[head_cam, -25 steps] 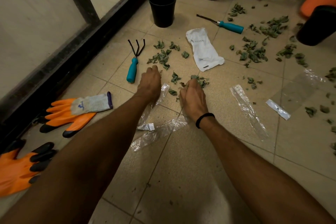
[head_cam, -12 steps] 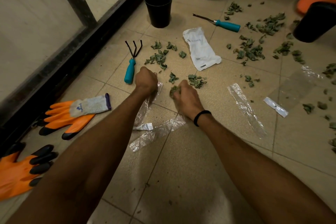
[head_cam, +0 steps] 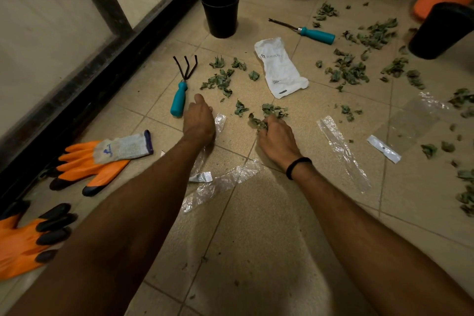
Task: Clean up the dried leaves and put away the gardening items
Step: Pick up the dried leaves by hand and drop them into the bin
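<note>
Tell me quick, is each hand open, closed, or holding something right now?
Left hand: on the bag, fingers hidden, cannot tell.
Right hand: closed, gripping leaves.

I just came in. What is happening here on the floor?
Someone is gathering dried leaves from the tiled floor. The right hand grips a clump of leaves, while the left hand is over one end of a clear plastic bag; its fingers are hidden. Many leaves lie scattered, and the hand rake, orange gloves and black pot are not yet put away.
</note>
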A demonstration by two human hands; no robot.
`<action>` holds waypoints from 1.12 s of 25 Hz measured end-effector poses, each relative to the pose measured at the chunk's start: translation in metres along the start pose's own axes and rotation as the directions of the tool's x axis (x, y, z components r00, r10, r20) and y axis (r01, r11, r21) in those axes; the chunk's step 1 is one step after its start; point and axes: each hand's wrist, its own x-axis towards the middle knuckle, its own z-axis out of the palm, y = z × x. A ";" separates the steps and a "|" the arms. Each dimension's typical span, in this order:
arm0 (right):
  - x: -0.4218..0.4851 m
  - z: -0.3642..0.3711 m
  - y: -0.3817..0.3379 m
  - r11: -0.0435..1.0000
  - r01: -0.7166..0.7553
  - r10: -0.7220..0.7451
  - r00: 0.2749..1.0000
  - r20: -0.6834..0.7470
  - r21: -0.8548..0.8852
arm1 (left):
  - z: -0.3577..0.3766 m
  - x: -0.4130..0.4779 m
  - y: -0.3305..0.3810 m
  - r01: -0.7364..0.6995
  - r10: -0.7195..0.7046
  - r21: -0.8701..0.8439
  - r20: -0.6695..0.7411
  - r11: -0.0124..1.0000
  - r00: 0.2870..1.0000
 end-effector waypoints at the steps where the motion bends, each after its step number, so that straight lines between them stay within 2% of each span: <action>1: -0.001 0.000 -0.001 1.000 -0.009 0.009 1.000 -0.010 0.009 | 0.000 0.000 0.001 0.012 -0.012 0.005 0.010 1.000 1.000; 4: -0.003 -0.003 -0.003 0.977 -0.120 0.125 0.992 -0.021 0.175 | -0.012 0.000 0.011 0.151 -0.148 -0.114 0.031 0.982 0.988; 6: -0.002 -0.009 -0.005 0.929 -0.218 0.236 0.972 -0.024 0.298 | -0.020 0.001 0.018 0.162 -0.153 -0.146 0.068 0.976 0.986; 7: -0.001 -0.012 -0.004 0.907 -0.261 0.288 0.957 -0.035 0.331 | -0.022 0.002 0.021 0.130 -0.116 -0.196 0.078 0.972 0.990; 9: -0.001 -0.015 -0.002 0.878 -0.315 0.360 0.930 -0.066 0.361 | -0.026 -0.004 0.030 0.082 -0.042 -0.428 0.102 0.900 0.994; 10: -0.001 -0.016 0.000 0.876 -0.322 0.372 0.925 -0.078 0.359 | -0.025 -0.011 0.038 0.048 0.011 -0.486 0.118 0.873 0.993; 13: -0.003 -0.017 0.003 0.885 -0.325 0.360 0.932 -0.048 0.334 | -0.008 -0.044 0.059 0.036 0.174 -0.594 0.292 0.803 0.941; 15: -0.001 -0.017 0.002 0.890 -0.329 0.348 0.938 -0.003 0.315 | 0.007 -0.065 0.069 -0.013 0.259 -0.576 0.347 0.817 0.902; 17: 0.001 -0.013 -0.001 0.887 -0.339 0.346 0.937 0.035 0.313 | 0.019 -0.080 0.073 -0.046 0.271 -0.517 0.369 0.855 0.889; 22: 0.008 -0.007 0.000 0.854 -0.373 0.391 0.920 0.027 0.362 | 0.024 -0.076 0.076 -0.092 0.217 -0.448 0.237 0.889 0.947; 25: 0.011 -0.015 0.004 0.844 -0.392 0.431 0.902 -0.028 0.367 | 0.026 -0.063 0.071 -0.033 0.177 -0.524 0.228 0.851 0.957; 28: 0.016 -0.023 0.010 0.858 -0.380 0.439 0.892 -0.108 0.345 | 0.022 -0.055 0.068 -0.009 0.117 -0.507 0.181 0.862 0.976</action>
